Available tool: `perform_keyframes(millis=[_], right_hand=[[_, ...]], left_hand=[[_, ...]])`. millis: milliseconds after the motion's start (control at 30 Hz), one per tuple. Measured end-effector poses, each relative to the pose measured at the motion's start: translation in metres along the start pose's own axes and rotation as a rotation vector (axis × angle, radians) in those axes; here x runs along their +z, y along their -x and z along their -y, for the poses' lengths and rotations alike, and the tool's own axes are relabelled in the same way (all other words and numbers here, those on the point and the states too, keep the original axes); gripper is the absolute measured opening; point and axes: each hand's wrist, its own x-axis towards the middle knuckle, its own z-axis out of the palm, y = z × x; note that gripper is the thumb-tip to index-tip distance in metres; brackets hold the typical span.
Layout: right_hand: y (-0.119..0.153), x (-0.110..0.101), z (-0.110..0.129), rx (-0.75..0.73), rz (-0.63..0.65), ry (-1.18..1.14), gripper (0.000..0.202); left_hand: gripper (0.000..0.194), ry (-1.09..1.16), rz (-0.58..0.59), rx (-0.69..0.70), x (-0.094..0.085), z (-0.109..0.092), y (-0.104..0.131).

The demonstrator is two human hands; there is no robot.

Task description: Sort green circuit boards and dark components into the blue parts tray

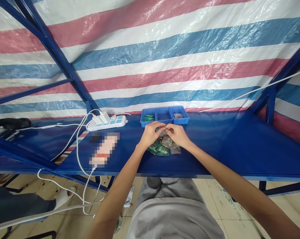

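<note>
My left hand [151, 132] and my right hand [177, 133] meet fingertip to fingertip above a pile of small clear plastic bags [166, 141]. Both hands are closed in a pinch; whatever lies between the fingertips is too small and hidden to name. Several green packets [162, 149] lie at the near left of the pile. A clear bag with small brownish pieces [175, 148] rests at its right edge. Just beyond my fingers stands a blue three-compartment tray [143, 121], with green packets [149, 118] in the left compartment and whitish clear bags [178, 115] in the right one.
A white power strip [107, 124] with plugs and cables lies at the back left. In front of it is a blurred-out pinkish object [105, 150] with a white cable. Blue metal posts [65, 63] frame the bench [227, 142]. Another person's leg [17, 202] shows at lower left.
</note>
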Motion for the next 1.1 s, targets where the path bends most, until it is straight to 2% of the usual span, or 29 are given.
perform_keyframes(millis=[367,500,700,1100], right_hand=[[-0.0011,-0.0022,0.0044,0.005,-0.07,0.007,0.017],[-0.0006,-0.001,0.0043,0.0,-0.064,0.022,0.019],[0.0014,0.0012,0.0064,-0.016,-0.041,0.012,0.02],[0.0006,-0.0015,0.0093,0.071,-0.077,-0.093,0.02]], left_hand=[[0.025,-0.051,0.005,0.009,-0.0005,0.0002,-0.0002],[0.026,-0.03,0.004,0.02,0.0002,-0.0003,-0.0002],[0.022,0.026,-0.022,-0.037,0.0021,-0.0027,0.001],[0.024,0.01,0.008,-0.052,0.0003,0.0002,0.0017]])
